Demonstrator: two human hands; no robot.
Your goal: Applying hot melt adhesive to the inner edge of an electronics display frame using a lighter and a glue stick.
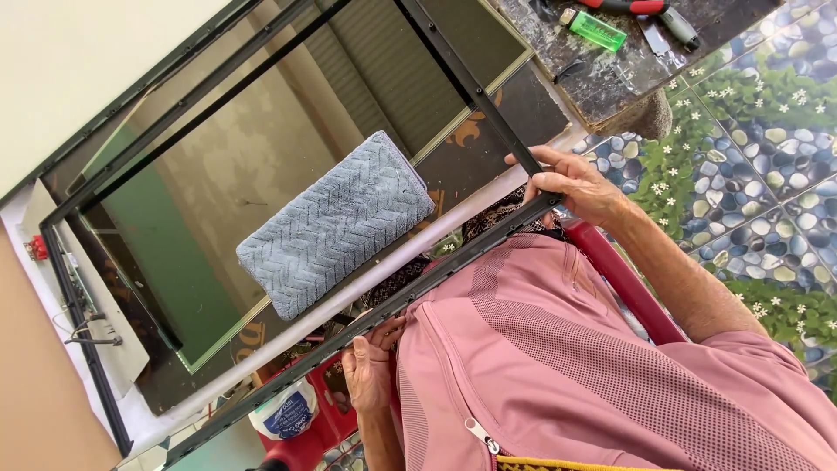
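Head view shows the thin black frame (261,209) lifted off the big glass panel (218,201). Right hand (580,187) pinches its near right corner, left hand (370,371) pinches its near edge. A grey cloth (336,225) lies on the glass; wiping looks not yet done.

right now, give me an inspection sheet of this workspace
surface: glossy dark screen panel lying flat, reflective
job's things: thin black frame over the panel; folded grey cloth on the glass
clutter: green lighter and red-handled tool on dark stone table; white tub
grippers: right hand and left hand both grip the frame's near rail
cables: thin wires at the panel's end
surroundings: pebble-and-flower floor tiles
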